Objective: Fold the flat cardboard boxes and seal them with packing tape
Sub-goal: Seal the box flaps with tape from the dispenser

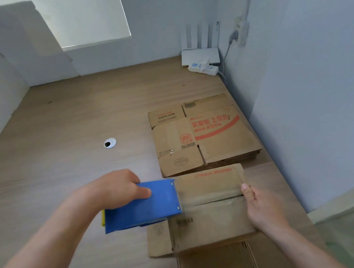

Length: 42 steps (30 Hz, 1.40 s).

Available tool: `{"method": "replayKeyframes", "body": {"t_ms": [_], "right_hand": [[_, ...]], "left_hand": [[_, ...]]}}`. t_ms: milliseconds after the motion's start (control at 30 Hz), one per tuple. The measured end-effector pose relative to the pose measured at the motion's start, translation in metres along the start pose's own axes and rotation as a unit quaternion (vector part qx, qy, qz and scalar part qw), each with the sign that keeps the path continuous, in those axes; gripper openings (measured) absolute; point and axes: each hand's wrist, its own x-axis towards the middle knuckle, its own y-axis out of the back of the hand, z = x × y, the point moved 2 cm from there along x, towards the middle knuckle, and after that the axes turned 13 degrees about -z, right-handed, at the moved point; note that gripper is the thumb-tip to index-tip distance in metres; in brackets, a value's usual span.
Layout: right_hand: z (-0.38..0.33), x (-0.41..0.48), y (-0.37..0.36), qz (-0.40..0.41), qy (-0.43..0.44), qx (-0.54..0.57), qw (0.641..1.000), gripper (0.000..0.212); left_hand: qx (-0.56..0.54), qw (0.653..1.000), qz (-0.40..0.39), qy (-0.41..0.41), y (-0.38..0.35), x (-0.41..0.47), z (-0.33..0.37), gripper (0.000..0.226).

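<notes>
A folded brown cardboard box [211, 216] stands on the wooden desk [59, 151] near its front right. Its top flaps meet at a seam, and a strip of clear tape runs along that seam. My left hand [120, 188] grips a blue tape dispenser [141, 205], whose front edge sits on the box top at the left end of the seam. My right hand [260, 208] holds the box's right end, thumb pressing on top by the seam. Behind the box lies a stack of flat cardboard boxes [203, 134] with red print.
A round cable hole [110, 143] sits mid-desk. A white router [201, 54] and a power strip [203, 68] stand in the back right corner, with a wall close on the right. More stacked cardboard [219, 267] lies at the front edge below the box.
</notes>
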Motion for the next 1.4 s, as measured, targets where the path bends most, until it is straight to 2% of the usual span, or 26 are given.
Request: {"method": "replayKeyframes", "body": {"t_ms": [167, 267, 433, 533, 833, 1200, 1400], "right_hand": [[-0.005, 0.004, -0.011, -0.019, 0.008, -0.023, 1.0, 0.045], [-0.004, 0.009, -0.019, -0.003, 0.021, -0.027, 0.999, 0.048], [-0.004, 0.009, -0.019, 0.016, 0.026, -0.037, 0.999, 0.039], [-0.002, 0.01, -0.021, 0.013, 0.024, -0.045, 0.999, 0.043], [-0.003, 0.01, -0.019, 0.013, 0.03, -0.044, 0.998, 0.04], [-0.005, 0.007, -0.018, 0.017, 0.019, -0.07, 0.997, 0.042], [-0.008, 0.005, -0.018, 0.021, 0.023, -0.055, 0.998, 0.044]], "left_hand": [[-0.072, 0.997, -0.01, 0.027, -0.002, -0.026, -0.071, 0.036], [-0.093, 0.995, -0.008, 0.017, -0.009, -0.021, -0.085, 0.032], [-0.136, 0.99, -0.035, 0.002, -0.025, -0.018, -0.095, 0.031], [-0.144, 0.989, -0.038, 0.001, -0.034, -0.012, -0.101, 0.033], [-0.096, 0.994, -0.041, 0.012, -0.047, 0.01, -0.098, 0.03], [0.078, 0.993, -0.029, 0.08, -0.033, 0.018, -0.052, 0.038], [0.177, 0.979, 0.027, 0.1, -0.029, 0.015, -0.014, 0.024]]}}
